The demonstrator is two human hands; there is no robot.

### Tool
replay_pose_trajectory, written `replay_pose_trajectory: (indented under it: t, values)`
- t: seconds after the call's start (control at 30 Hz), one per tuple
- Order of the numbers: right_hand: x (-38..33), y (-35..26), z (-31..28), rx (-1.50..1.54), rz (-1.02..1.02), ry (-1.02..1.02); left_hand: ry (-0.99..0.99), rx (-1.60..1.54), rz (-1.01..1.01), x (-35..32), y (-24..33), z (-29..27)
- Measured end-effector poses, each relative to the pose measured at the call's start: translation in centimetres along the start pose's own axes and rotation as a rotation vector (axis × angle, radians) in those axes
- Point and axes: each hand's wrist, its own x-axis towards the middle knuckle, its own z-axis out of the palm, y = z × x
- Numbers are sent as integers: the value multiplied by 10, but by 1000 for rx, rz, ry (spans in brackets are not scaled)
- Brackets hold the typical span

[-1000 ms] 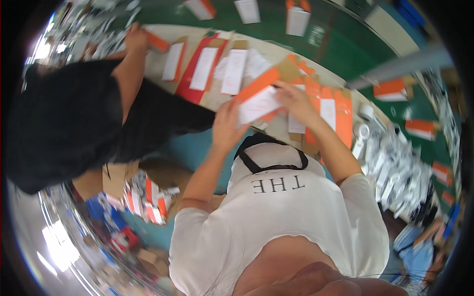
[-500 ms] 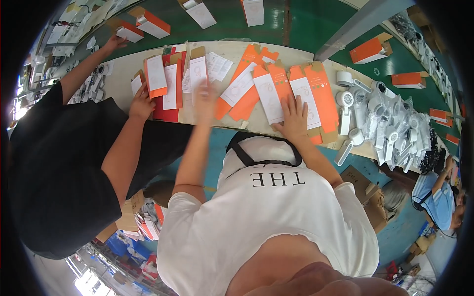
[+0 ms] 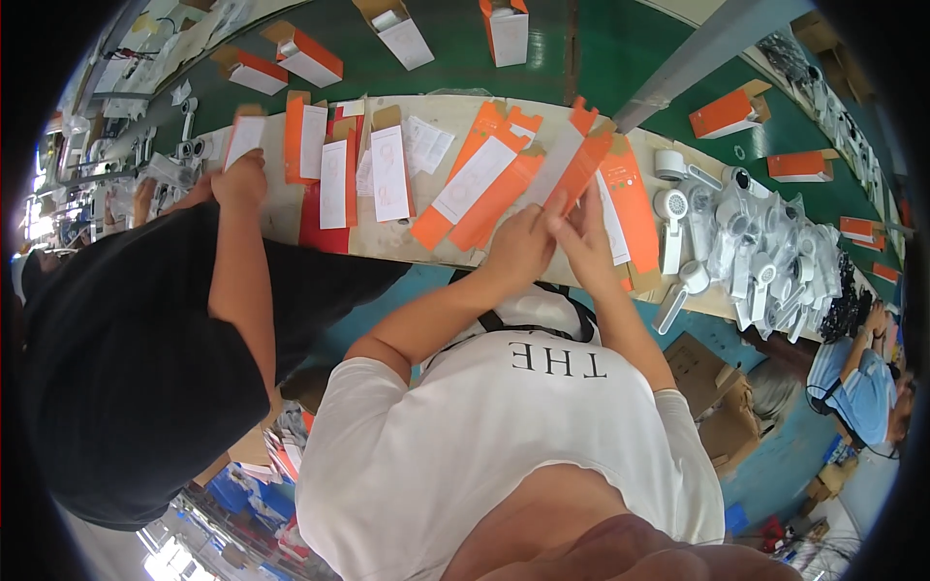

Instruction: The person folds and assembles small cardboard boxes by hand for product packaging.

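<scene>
Both of my hands meet at the table's front edge around the lower end of a flattened orange-and-white carton (image 3: pixel 578 163), which is raised and tilted. My left hand (image 3: pixel 518 247) has its fingers closed on the carton's lower end. On the other edge, my right hand (image 3: pixel 584 240) grips it with fingers and thumb. Left of my hands lies another flat carton (image 3: pixel 475 181), orange with a white panel, overlapping more orange card. To the right, partly under my right hand, lies a further flat carton (image 3: pixel 628 208). An opened-up white box (image 3: pixel 390 174) stands farther left.
A heap of white handheld devices (image 3: pixel 765 247), many in clear bags, covers the table's right end. Folded leaflets (image 3: pixel 426 143) lie behind the boxes. A grey post (image 3: pixel 712 58) rises at the back right. At left, a co-worker's hand (image 3: pixel 242 179) holds a box; filled boxes (image 3: pixel 310 56) stand on the green belt.
My left hand has moved right, from the white box to the flat carton. That carton is now lifted and tilted between both hands. The co-worker has moved a box to the left.
</scene>
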Motion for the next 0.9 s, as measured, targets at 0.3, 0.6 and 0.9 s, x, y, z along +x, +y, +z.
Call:
replay_pose_trajectory:
  t: [0.3, 0.6, 0.9]
  values:
    - [16, -12, -25, 39, 125, -19, -43, -856, -279, 16, 4, -65]
    - [32, -24, 8, -47, 121, -179, 282, -365, 102, -16, 15, -54]
    - [22, -13, -5, 9, 316, -543, 330, -771, -51, -29, 11, -60]
